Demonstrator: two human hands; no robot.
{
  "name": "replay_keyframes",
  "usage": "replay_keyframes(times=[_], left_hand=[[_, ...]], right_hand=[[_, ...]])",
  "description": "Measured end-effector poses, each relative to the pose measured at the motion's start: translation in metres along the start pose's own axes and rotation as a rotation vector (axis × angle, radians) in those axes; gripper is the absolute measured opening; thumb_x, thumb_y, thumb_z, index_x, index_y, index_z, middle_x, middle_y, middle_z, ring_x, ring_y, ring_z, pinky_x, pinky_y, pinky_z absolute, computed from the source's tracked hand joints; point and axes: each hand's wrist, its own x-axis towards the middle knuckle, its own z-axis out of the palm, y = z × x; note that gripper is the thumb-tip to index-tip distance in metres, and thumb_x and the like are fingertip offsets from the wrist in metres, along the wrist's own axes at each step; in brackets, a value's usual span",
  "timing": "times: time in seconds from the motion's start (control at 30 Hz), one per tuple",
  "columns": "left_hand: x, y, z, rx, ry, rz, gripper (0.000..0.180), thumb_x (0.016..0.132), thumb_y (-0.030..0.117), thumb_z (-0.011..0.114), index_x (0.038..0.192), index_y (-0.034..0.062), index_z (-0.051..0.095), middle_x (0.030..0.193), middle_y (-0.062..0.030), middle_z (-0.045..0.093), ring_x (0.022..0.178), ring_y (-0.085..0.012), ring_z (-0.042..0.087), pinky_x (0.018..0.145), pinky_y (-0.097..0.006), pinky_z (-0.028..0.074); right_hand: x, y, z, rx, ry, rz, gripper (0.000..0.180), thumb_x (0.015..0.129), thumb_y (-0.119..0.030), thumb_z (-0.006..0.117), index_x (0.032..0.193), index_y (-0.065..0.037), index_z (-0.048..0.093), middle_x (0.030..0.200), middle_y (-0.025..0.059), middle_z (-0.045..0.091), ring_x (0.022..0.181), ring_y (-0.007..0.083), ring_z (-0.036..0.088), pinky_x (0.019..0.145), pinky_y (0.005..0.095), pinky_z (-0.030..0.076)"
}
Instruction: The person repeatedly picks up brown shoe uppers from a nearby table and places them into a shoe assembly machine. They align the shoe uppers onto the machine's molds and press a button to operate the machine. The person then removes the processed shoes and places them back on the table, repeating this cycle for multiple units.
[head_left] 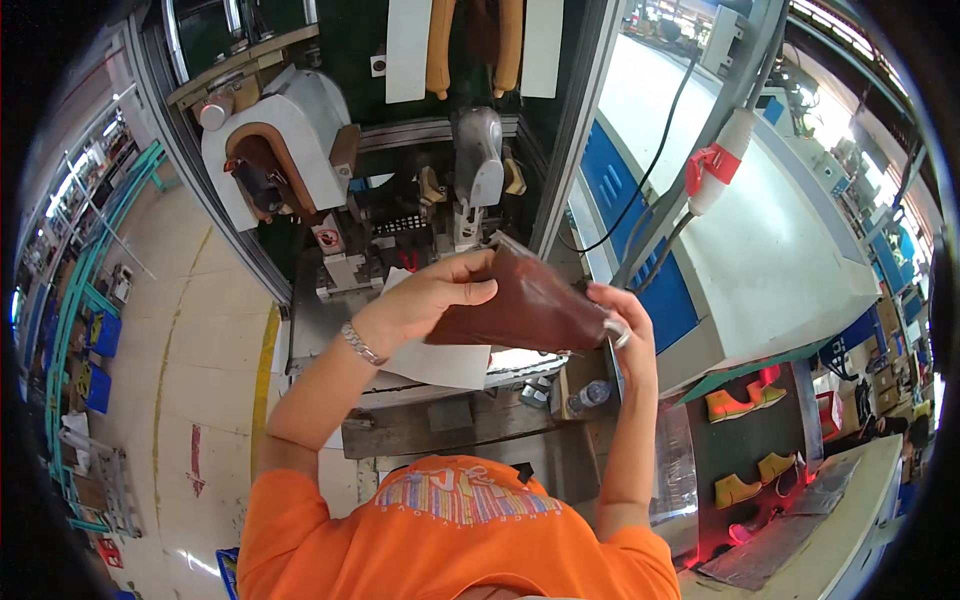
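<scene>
Between my two hands is a brown leather shoe upper (525, 305), held up in front of the machine with its smooth, shiny side showing. My left hand (445, 297) grips its left edge, thumb on top and fingers behind. At the right end, my right hand (628, 335) is closed on the upper's edge by a small whitish bit; some of its fingers are hidden. Beyond the upper stands the machine, with a metal form (479, 155) on the right. On the left, another dark brown piece (258, 180) sits inside a tan U-shaped pad (280, 150).
A white sheet (455, 368) lies on the ledge beneath my hands, with a plastic bottle (592, 395) to its right. The machine's metal post (583, 130) rises on the right. A dark conveyor (735, 440) at the lower right carries orange boots (728, 405) and tan ones (737, 490).
</scene>
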Motion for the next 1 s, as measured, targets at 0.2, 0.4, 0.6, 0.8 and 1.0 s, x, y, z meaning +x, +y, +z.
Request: replay_keyframes(times=[0.2,0.4,0.6,0.8,1.0], left_hand=[[-0.014,0.040,-0.021,0.520,-0.122,-0.206,0.020,0.083,0.019,0.058,0.093,0.0009,0.058,0.084,0.0032,0.057,0.077,-0.0036,0.049,0.071,-0.019,0.039],[-0.022,0.050,-0.013,0.629,-0.033,-0.278,0.021,0.084,0.022,0.058,0.088,0.0015,0.059,0.076,0.0072,0.056,0.070,-0.0016,0.046,0.066,-0.017,0.037],[-0.041,0.061,-0.029,0.643,0.019,-0.173,0.022,0.085,0.022,0.056,0.096,0.0030,0.058,0.086,0.0055,0.055,0.079,-0.0019,0.045,0.069,-0.019,0.037],[-0.031,0.067,-0.028,0.621,0.024,0.051,0.041,0.078,0.008,0.062,0.117,0.0026,0.048,0.104,-0.0006,0.053,0.094,-0.0079,0.047,0.082,-0.022,0.038],[0.048,0.064,-0.084,0.297,0.469,0.610,0.029,0.082,0.002,0.055,0.108,0.0082,0.045,0.093,-0.0017,0.055,0.084,-0.0089,0.051,0.074,-0.020,0.040]], right_hand=[[0.082,-0.035,0.067,-0.070,-0.595,-0.159,0.036,0.082,-0.018,0.057,0.111,0.002,0.051,0.119,0.0150,0.049,0.113,0.0224,0.044,0.095,0.0338,0.033],[0.096,-0.026,0.102,0.000,-0.947,0.242,0.037,0.074,-0.035,0.067,0.085,-0.002,0.055,0.080,-0.0003,0.055,0.076,0.0076,0.048,0.068,0.0225,0.038],[0.086,-0.010,0.084,0.148,-0.848,0.374,0.021,0.080,-0.027,0.062,0.077,-0.007,0.054,0.070,-0.0047,0.052,0.066,0.0053,0.049,0.062,0.0210,0.040],[0.110,-0.034,0.078,0.262,-0.548,0.163,0.012,0.082,-0.017,0.059,0.085,-0.006,0.058,0.078,-0.0036,0.057,0.072,0.0076,0.053,0.068,0.0223,0.042],[0.192,-0.031,0.079,0.281,-0.134,0.059,0.008,0.080,-0.008,0.060,0.087,-0.004,0.058,0.076,0.0003,0.060,0.067,0.0080,0.055,0.061,0.0198,0.044]])
